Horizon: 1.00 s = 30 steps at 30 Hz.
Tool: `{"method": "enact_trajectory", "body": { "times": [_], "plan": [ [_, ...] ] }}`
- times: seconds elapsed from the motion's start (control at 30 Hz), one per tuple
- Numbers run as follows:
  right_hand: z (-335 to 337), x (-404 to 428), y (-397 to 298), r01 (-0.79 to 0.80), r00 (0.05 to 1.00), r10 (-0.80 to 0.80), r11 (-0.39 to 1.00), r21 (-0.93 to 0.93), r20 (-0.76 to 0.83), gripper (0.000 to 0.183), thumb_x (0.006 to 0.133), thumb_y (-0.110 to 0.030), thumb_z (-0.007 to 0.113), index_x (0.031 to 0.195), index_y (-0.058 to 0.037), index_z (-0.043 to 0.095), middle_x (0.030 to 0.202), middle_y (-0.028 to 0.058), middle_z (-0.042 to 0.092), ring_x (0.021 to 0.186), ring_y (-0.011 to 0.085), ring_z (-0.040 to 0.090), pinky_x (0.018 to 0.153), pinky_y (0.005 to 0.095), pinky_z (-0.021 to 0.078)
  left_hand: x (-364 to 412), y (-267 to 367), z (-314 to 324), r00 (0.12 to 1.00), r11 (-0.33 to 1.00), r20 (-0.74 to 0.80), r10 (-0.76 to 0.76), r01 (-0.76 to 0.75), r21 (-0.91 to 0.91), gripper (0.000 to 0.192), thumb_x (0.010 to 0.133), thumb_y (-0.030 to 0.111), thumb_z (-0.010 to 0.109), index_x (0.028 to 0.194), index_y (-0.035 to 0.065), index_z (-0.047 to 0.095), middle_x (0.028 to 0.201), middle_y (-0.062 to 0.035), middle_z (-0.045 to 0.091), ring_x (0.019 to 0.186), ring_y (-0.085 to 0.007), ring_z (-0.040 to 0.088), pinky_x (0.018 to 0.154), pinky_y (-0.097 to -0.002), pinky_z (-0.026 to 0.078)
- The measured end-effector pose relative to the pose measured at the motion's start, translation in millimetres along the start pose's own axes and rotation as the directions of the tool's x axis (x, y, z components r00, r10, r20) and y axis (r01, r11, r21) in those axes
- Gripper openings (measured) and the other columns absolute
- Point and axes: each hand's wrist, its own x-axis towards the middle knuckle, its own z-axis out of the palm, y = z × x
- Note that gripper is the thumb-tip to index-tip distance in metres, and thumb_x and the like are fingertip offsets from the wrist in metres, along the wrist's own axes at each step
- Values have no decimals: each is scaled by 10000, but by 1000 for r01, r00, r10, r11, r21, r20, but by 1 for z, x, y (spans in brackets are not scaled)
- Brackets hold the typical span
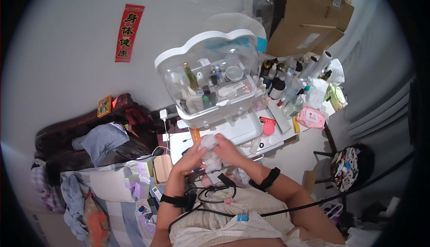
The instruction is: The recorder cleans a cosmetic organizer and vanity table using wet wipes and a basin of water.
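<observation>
Both my hands are on a crumpled white tissue or thin cloth point(213, 162), which hangs over the near edge of the table. My left hand point(188, 159) grips it from one side. My right hand point(229, 150) pinches its upper part. Just beyond my hands stands a white cosmetics storage box point(198, 121) with a domed transparent lid, full of bottles and tubes. A white tray-like surface point(243, 129) juts out below the box. An orange object point(194, 134) shows behind my left hand, partly hidden.
Many bottles point(277, 87) crowd the table's right side, near a pink wipes pack point(310, 117) and a pink round lid point(268, 128). Cardboard boxes point(309, 22) rise behind. A bed point(116, 220) lies left, a stool point(346, 169) right. A black cable point(285, 210) crosses my lap.
</observation>
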Motion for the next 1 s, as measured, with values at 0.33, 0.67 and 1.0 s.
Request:
{"method": "enact_trajectory", "body": {
  "times": [0.33, 0.67, 1.0],
  "plan": [
    [13, 2, 25, 50, 981, -29, 993, -106, 193, 281, 711, -125, 484, 978, -49, 530, 926, 141, 542, 907, 273, 491, 794, 344, 381, -48, -40, -75, 756, 974, -650, 78, -196, -111, 228, 774, 74, 391, 967, 21, 501, 771, -38, 541, 645, -115, 519, 573, -243, 436],
    [43, 80, 51, -32, 980, 153, 750, -660, 127, 409, 739, -137, 446, 1138, -180, 371, 1083, 165, 404, 983, 335, 433, 820, 376, 372, -44, -51, -92, 780, 946, -619, 91, -263, -191, 211, 794, 70, 419, 991, 12, 463, 836, -60, 545, 744, -151, 541, 653, -270, 440],
    [-17, 59, 75, -381, 924, 273, 579, -721, -268, 247, 803, -169, 349, 1035, -134, 427, 1033, 142, 427, 893, 324, 476, 741, 393, 427, -35, -34, -88, 861, 984, -499, 97, -160, -85, 281, 745, 107, 523, 1015, 49, 470, 878, -38, 556, 723, -115, 549, 560, -232, 448]
  ]
}}
